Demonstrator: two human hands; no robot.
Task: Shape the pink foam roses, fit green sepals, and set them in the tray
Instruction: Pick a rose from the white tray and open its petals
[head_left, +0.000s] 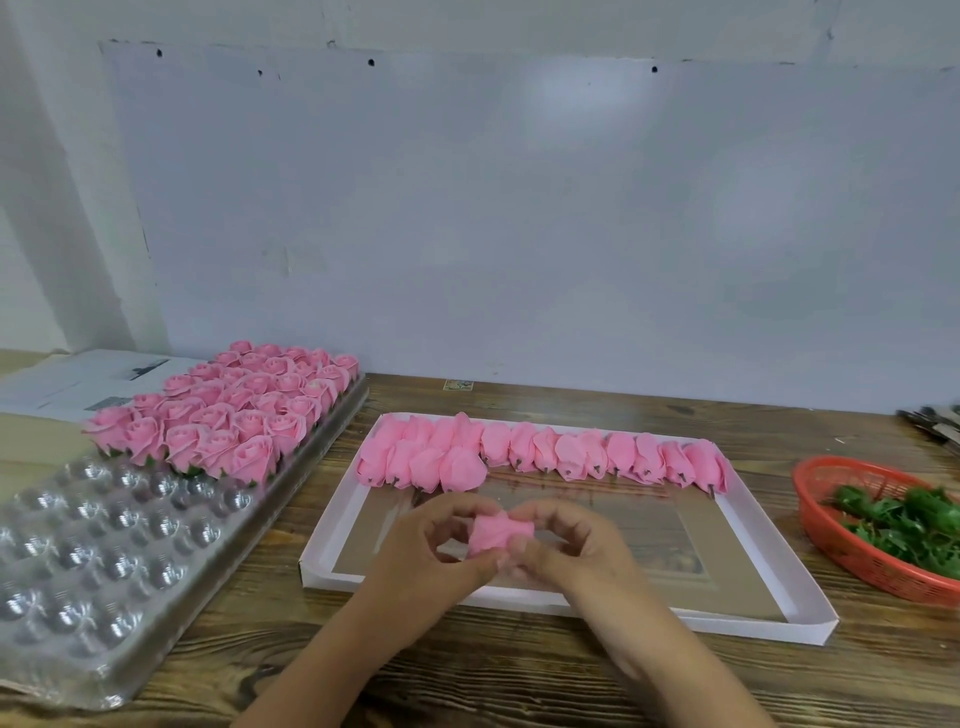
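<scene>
Head view: at the lower middle of the frame, the left hand (431, 551) and the right hand (566, 551) meet over the near part of a shallow white box (810, 618). Both pinch one pink rose (498, 535) between curled fingers and thumbs, so it sits above the box's brown floor, clear of the wooden surface (519, 686). At the lower left lies a clear plastic tray (93, 566) with rows of round cups; its near cups hold nothing. Farther up the same tray, at the middle left of the frame, a block of finished roses (228, 415) stands packed together, green showing under the nearest ones. Across the far edge of the box runs a row of closed buds (545, 454), lying side by side with their dark bases towards the viewer. At the right edge a red mesh basket (831, 545) holds green sepals (904, 525). Beyond the roses, at the left, sheets of printed paper (83, 379) lie against the pale wall (519, 208).
</scene>
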